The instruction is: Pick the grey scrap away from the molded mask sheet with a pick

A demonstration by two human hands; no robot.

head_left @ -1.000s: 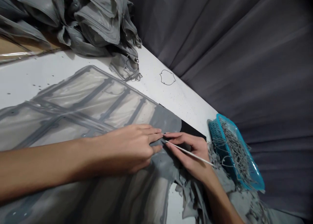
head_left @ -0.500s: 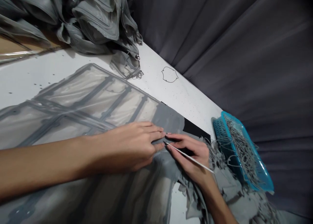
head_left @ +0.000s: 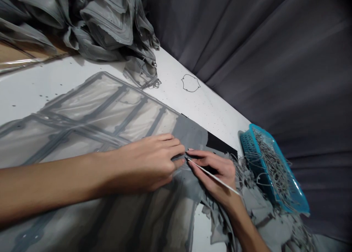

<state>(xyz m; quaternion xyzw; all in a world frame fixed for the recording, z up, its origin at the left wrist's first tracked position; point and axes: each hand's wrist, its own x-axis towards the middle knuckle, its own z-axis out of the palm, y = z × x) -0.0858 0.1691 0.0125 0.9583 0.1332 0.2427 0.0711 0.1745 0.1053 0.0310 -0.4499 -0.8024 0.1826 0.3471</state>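
Note:
A thin grey rubber sheet (head_left: 189,133), moulded with frame-like outlines around pale panels, lies across the table. Bent over it is my left hand (head_left: 165,155), with thumb and forefinger tips drawn close together at the sheet; what lies right between them is hard to see. Facing it, my right hand (head_left: 216,167) is closed on a slim white stick tool (head_left: 217,180) with a dark tip. That tip points at the sheet beside my left fingertips. A black patch (head_left: 220,144) shows past the sheet's right edge.
A blue plastic basket (head_left: 295,188) full of thin grey loops stands at the right. Grey scraps (head_left: 264,211) pile below it. Crumpled grey sheets (head_left: 107,21) heap at the upper left. One loose gasket ring (head_left: 191,75) lies on the white table (head_left: 172,70), near a dark curtain (head_left: 261,61).
My left fingers have bent and drawn slightly back from the right hand, where they lay flatter before. The right hand and its stick have hardly moved.

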